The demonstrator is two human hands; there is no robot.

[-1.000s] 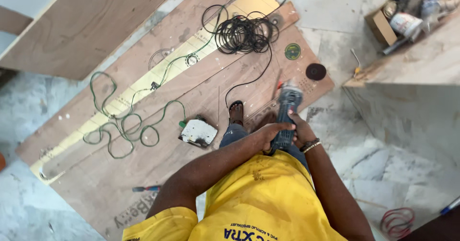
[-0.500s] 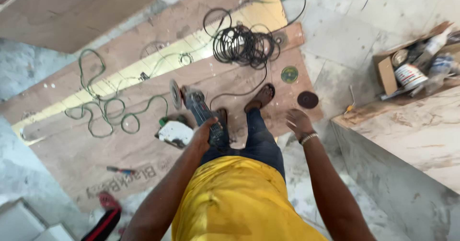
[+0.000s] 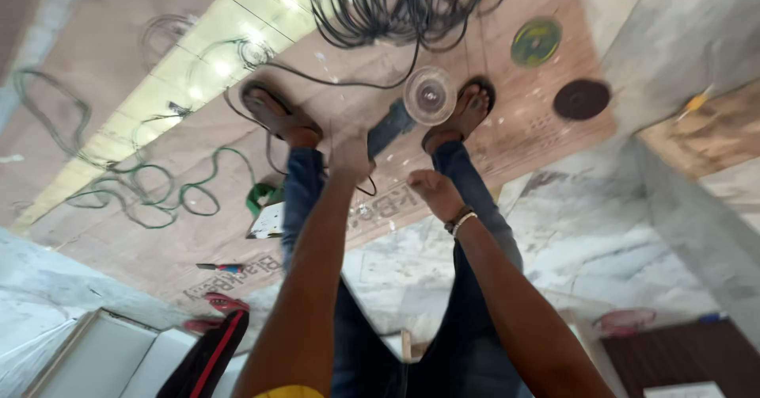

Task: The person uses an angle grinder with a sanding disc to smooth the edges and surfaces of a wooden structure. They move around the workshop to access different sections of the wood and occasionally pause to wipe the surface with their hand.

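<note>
Two hands: both low in front of the legs, over a plywood sheet [image 3: 119, 65] on the floor.
Risk: the grinder's disc [image 3: 430, 95] hangs just above the right foot [image 3: 467, 113], and the black cable [image 3: 348, 81] trails past the left foot [image 3: 273, 117]; a slip of the grip or a snagged cord could, I judge, swing the disc into toes or wire.
Left hand [image 3: 351, 156]: curled tight round the grinder [image 3: 392, 125] body, holding it alone.
Right hand [image 3: 431, 192]: loosely closed, holding nothing I can see, just beside the grinder but apart from it.
Grinder place: between the two feet, disc end pointing away from the person.
Nearby: green disc [image 3: 536, 41] and dark disc [image 3: 582, 99] lying flat on the plywood, well apart from the hands.
</note>
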